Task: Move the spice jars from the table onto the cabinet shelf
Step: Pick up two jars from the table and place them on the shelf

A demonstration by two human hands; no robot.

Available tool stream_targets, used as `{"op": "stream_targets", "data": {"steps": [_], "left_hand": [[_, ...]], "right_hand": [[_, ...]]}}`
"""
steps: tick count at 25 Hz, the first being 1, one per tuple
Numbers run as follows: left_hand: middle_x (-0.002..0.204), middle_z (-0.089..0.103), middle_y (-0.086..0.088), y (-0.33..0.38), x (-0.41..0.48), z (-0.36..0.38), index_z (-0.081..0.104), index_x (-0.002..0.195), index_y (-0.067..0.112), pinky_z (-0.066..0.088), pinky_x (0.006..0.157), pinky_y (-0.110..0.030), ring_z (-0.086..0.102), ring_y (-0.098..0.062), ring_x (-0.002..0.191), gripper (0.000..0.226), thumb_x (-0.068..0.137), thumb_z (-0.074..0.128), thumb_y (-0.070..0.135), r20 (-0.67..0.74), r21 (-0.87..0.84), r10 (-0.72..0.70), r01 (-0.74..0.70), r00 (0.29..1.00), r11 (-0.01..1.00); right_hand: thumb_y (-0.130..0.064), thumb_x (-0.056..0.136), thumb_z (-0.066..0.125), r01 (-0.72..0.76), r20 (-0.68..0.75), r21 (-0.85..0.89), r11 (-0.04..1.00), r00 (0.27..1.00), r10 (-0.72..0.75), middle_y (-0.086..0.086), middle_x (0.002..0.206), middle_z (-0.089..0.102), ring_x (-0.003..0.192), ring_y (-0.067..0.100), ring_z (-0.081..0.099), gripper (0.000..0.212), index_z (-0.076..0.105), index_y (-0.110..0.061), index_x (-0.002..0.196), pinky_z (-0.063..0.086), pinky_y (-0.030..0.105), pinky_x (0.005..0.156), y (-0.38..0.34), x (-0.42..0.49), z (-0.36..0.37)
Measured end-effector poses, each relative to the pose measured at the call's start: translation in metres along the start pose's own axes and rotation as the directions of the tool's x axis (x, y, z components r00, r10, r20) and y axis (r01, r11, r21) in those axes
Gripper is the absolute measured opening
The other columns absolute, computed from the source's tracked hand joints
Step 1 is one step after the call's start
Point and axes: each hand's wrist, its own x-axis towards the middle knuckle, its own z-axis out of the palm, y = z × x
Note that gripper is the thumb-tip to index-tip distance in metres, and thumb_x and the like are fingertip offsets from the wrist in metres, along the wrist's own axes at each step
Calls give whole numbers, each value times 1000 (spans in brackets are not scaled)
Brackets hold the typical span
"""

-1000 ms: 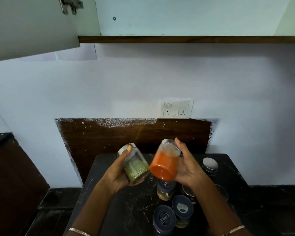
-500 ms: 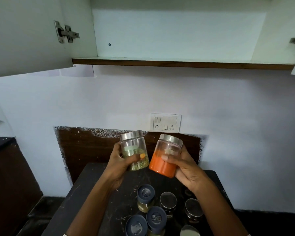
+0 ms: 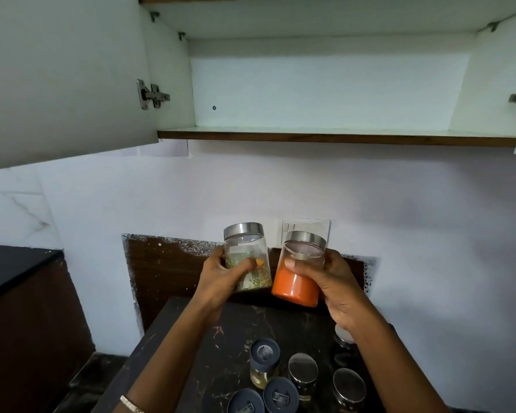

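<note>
Hands first: left hand (image 3: 221, 278) is wrapped round the green jar (image 3: 246, 257) and right hand (image 3: 337, 287) round the orange jar (image 3: 300, 272), so both are full.

Only the head view to go on. Both jars hang well below the shelf (image 3: 337, 135), roughly under its middle, side by side and nearly touching. They're about level with each other, so I'd say neither hand is obviously nearer. The shelf lies up and away from the hands, so the lift looks like up and then forward over its front edge. The green jar stands close to upright with its steel lid on top. The orange jar leans a little, lid end up.

The green jar looks about half full of greenish-yellow bits. The orange jar has orange powder up to around the middle.

Far below the shelf, on the tabletop (image 3: 191, 338), more jars are waiting: three blue-lid jars (image 3: 264, 353) and at least three steel-lid jars (image 3: 303, 368). One blue-lid jar shows something yellowish, but I can't tell what's in the rest. The door (image 3: 66, 79) is swung open off the shelf's left end.
</note>
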Motion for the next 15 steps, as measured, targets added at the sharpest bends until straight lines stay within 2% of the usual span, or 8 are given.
{"op": "stream_targets", "data": {"steps": [2, 4, 6, 8, 11, 13, 15], "left_hand": [[99, 79, -9, 16, 9, 0, 64, 119, 9, 62, 80, -37, 77, -23, 91, 59, 67, 85, 27, -7, 31, 13, -12, 1000, 999], [95, 80, -7, 33, 21, 2, 69, 112, 11, 60, 87, -39, 76, -22, 94, 62, 58, 84, 38, -13, 89, 38, -37, 999, 995], [93, 80, -7, 53, 39, 2, 70, 109, 13, 62, 80, -38, 77, -23, 91, 61, 56, 84, 39, -20, 94, 67, -65, 998, 993], [95, 79, -8, 77, 62, 0, 68, 111, 13, 63, 71, -36, 77, -23, 87, 62, 57, 84, 38, -6, 96, 100, -99, 995, 990], [101, 77, -4, 118, 101, -5, 67, 114, 19, 63, 75, -35, 77, -18, 88, 68, 53, 83, 47, -1, 159, 194, -191, 981, 969], [103, 77, -3, 144, 124, -6, 67, 115, 20, 63, 81, -38, 76, -18, 91, 74, 50, 83, 51, -12, 166, 233, -228, 972, 959], [105, 77, -3, 168, 148, -8, 68, 116, 19, 62, 85, -39, 75, -19, 95, 74, 52, 83, 51, -32, 167, 272, -263, 962, 950]], "right_hand": [[-55, 32, 98, 73, -40, -124, 990, 996, -79, -5, 119, 64, 106, 20, 66, 114, 49, -29, 132, 62, 41, 79, -17, 4, 10], [-63, 39, 93, 135, -49, -220, 966, 987, -150, -14, 112, 61, 96, 10, 64, 102, 48, -36, 127, 58, 26, 64, -37, 13, 20], [-67, 45, 89, 187, -48, -280, 942, 977, -208, -16, 108, 59, 90, 6, 62, 94, 48, -37, 125, 53, 20, 59, -60, 30, 30], [-65, 51, 86, 220, -63, -322, 921, 966, -252, -10, 113, 61, 92, 11, 65, 93, 50, -31, 129, 58, 27, 66, -86, 52, 40], [-53, 63, 89, 295, -89, -337, 894, 935, -342, -1, 118, 67, 101, 23, 69, 81, 56, -24, 132, 62, 45, 86, -126, 90, 56], [-52, 62, 89, 338, -88, -311, 888, 920, -382, -1, 112, 71, 98, 21, 71, 68, 63, -26, 119, 62, 43, 83, -154, 113, 67], [-54, 55, 89, 365, -89, -286, 886, 910, -404, -2, 103, 74, 92, 17, 73, 58, 66, -29, 101, 62, 35, 74, -180, 136, 83]]}}
